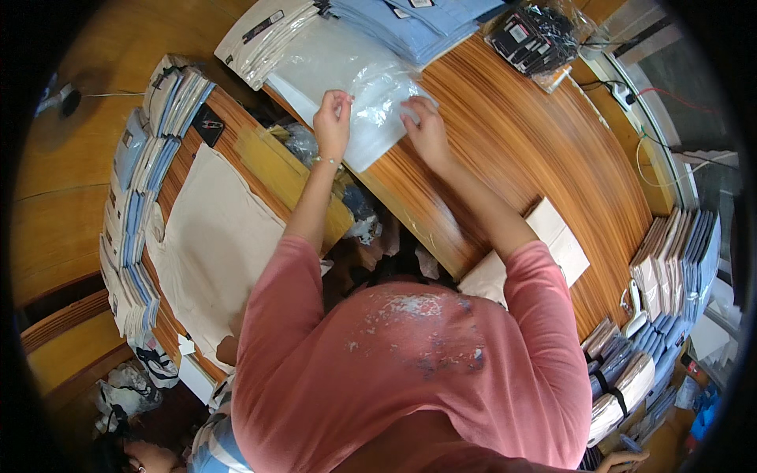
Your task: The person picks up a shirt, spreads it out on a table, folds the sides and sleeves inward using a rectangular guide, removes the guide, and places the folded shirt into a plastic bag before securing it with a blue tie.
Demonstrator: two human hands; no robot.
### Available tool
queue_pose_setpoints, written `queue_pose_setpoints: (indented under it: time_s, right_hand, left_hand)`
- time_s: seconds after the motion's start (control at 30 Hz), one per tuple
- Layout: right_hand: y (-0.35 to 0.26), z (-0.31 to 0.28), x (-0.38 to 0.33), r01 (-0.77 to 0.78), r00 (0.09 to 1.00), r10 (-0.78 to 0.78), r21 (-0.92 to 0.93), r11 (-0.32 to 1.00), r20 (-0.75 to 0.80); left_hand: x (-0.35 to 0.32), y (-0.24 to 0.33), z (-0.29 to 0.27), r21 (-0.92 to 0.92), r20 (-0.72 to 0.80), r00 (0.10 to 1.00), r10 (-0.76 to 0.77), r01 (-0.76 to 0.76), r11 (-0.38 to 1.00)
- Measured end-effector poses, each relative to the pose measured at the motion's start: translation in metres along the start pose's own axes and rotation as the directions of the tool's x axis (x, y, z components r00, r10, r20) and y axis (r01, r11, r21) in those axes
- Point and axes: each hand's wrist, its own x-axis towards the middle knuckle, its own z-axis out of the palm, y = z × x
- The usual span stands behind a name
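Clear plastic bags point(378, 130) lie at the far side of the wooden table, wrinkled and shiny under the light. My left hand point(333, 124) is closed at the front bag, its thumb and fingertips pinching the plastic. At the bag's right edge is my right hand point(426, 130), its fingers curved and apart, with a gap between thumb and forefinger. The fingertips are over or against the film; exact contact is unclear. A folded cream garment point(556, 236) lies partly under my right forearm.
Stacked packed garments point(264, 35) and blue ones point(418, 31) stand beyond the bags. A bag of black tags point(532, 39) sits far right. Left, another table holds a spread cream garment point(213, 236), with a person's hand point(227, 349) beside it. Garment piles point(670, 260) stand at right.
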Motion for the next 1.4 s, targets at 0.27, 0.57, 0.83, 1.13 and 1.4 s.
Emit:
queue_pose_setpoints:
  time_s: [0.27,0.57,0.83,1.13,1.4]
  right_hand:
    - [0.029,0.039,0.052,-0.464,0.883,0.464,-0.266,0.845,-0.065]
    - [0.03,-0.007,0.047,-0.462,0.887,0.45,0.171,0.87,0.107]
    - [0.016,-0.139,-0.034,-0.576,0.785,0.613,0.475,0.665,0.094]
    - [-0.044,-0.306,-0.117,-0.374,0.923,0.377,0.051,0.926,-0.084]
    - [-0.045,-0.435,-0.21,-0.477,0.66,0.517,0.228,0.849,-0.544]
  left_hand:
    - [0.004,0.013,-0.003,0.191,0.194,0.91,0.367,-0.402,0.896]
    - [0.034,-0.067,0.013,0.578,0.375,0.926,-0.029,-0.209,0.788]
    - [0.037,-0.038,0.02,0.316,0.288,0.953,0.097,-0.19,0.93]
    - [-0.057,0.177,0.136,-0.172,0.652,0.214,0.727,-0.893,0.417]
    - [-0.07,0.233,0.217,-0.134,0.943,0.04,0.33,-0.863,0.487]
